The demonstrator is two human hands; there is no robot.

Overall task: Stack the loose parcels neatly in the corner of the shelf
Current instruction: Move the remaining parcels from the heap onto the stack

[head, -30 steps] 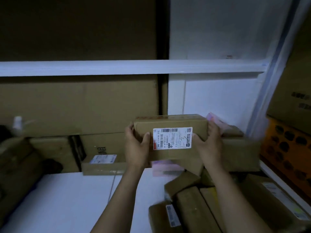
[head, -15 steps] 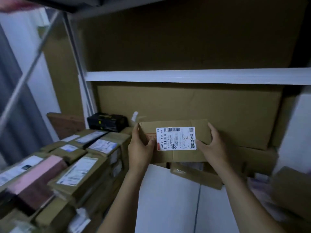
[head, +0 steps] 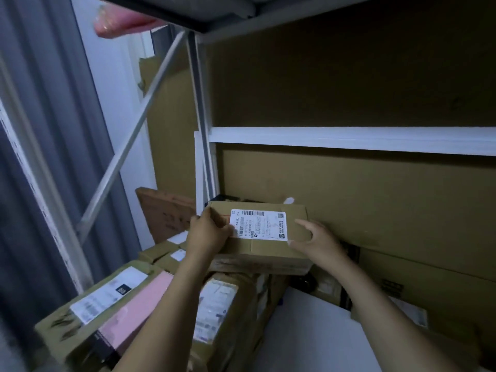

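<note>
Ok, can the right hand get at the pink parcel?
Probably not cleanly: the right hand is at the right end of the labelled box, and the left forearm lies across the way to the pink parcel.

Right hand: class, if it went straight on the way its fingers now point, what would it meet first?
The labelled parcel. The right hand points left and slightly away, its fingers at the parcel's right end, so it would likely press straight into that box. The left hand grips the other end.
</note>
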